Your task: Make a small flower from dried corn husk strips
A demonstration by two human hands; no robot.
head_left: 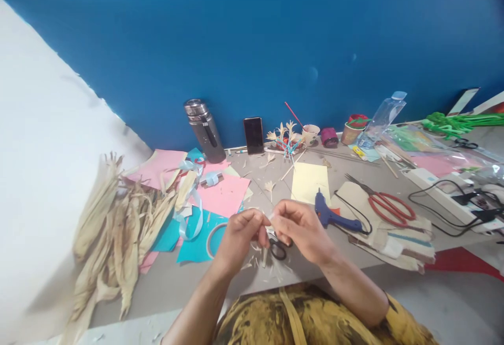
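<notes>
My left hand [246, 232] and my right hand [301, 232] meet over the front of the table, fingertips pinched close together. Something small and pale shows between them, mostly hidden by the fingers. Below the hands lie black-handled scissors [277, 249], partly covered by my right hand, and thin husk scraps [260, 254]. A small flower made of pale husk [270, 187] rests just beyond my fingertips. Further back, several more husk flowers [289, 132] with light-blue ties stand in a bunch.
Dried corn husks [128, 229] are heaped at the left, beside pink paper [224, 195] and blue paper [195, 250]. A flask [207, 135] and a phone [253, 135] stand by the wall. Rightward are a glue gun [334, 216], red-handled shears [389, 208] and a power strip [444, 192].
</notes>
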